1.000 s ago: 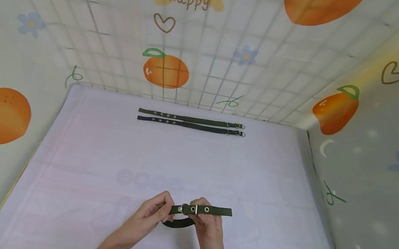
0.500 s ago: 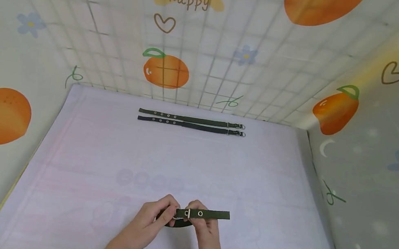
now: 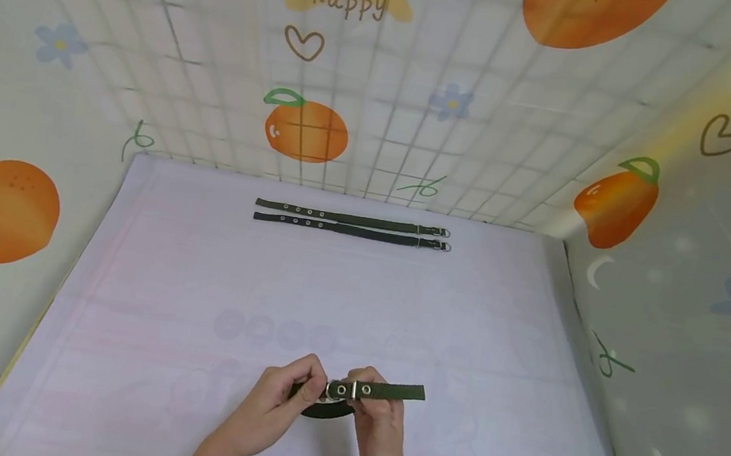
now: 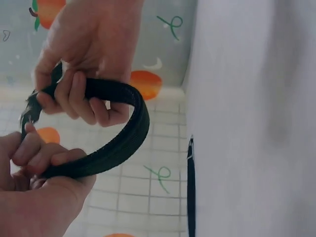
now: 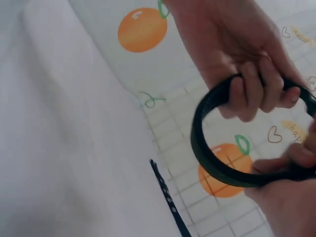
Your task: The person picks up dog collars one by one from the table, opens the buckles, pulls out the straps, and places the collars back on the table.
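Both hands hold a dark green webbing collar (image 3: 397,391) bent into a loop above the front of the table. Its strap runs through a metal buckle, and the free end with an eyelet points right. My left hand (image 3: 281,399) pinches the loop's left side beside the metal ring. The right hand (image 3: 378,425) grips behind the strap near the buckle, its thumb below the band. In the left wrist view, the collar's padded band (image 4: 136,128) curves between the curled fingers of both hands. The right wrist view shows the same band (image 5: 200,133) in a round arc; the buckle lies out of clear sight.
Two collars lie straight, side by side, at the back of the table (image 3: 197,276): a green collar (image 3: 373,222) behind and a black collar (image 3: 371,235) in front. A patterned curtain (image 3: 207,74) over a wire grid stands behind, with cloth walls on both sides.
The strap slid left with the buckle, then came back slightly right. The left hand has moved a little right, closer to the buckle. Both hands keep their hold on the collar.
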`<action>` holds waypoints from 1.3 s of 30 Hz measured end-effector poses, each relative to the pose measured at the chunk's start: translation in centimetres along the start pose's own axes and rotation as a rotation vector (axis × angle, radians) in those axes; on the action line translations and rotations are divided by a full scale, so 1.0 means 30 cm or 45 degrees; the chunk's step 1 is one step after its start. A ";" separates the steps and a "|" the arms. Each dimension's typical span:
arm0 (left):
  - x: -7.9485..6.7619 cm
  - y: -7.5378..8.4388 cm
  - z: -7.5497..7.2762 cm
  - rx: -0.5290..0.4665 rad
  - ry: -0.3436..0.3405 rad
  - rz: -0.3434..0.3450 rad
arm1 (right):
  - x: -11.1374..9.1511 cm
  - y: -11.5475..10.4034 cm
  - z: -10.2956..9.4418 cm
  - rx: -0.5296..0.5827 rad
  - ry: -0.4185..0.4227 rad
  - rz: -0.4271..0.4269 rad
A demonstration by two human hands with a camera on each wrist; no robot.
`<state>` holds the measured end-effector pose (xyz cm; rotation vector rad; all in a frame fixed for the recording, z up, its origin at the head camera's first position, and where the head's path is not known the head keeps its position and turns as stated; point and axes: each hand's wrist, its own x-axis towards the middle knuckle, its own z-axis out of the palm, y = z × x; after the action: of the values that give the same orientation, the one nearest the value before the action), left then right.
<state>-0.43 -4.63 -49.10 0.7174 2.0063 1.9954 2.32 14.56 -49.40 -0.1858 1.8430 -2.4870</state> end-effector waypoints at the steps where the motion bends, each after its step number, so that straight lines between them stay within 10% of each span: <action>1: -0.001 -0.002 -0.001 -0.017 0.003 -0.007 | -0.002 0.002 0.000 0.014 0.016 0.006; 7: -0.007 -0.009 -0.004 -0.077 -0.015 -0.034 | -0.006 0.014 -0.007 0.030 0.005 -0.019; 18: -0.003 0.019 0.019 0.270 0.048 0.073 | 0.003 0.008 -0.020 -0.305 -0.045 -0.139; 27: -0.005 0.012 0.008 0.091 0.030 0.017 | 0.015 -0.020 -0.034 -0.041 -0.083 -0.040; 39: -0.019 0.019 0.001 0.082 -0.013 -0.019 | 0.015 -0.022 -0.047 -0.065 -0.097 -0.089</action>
<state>0.18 -4.89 -48.65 0.7220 2.0725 1.9227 1.71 16.04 -49.15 -0.3471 1.9024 -2.4419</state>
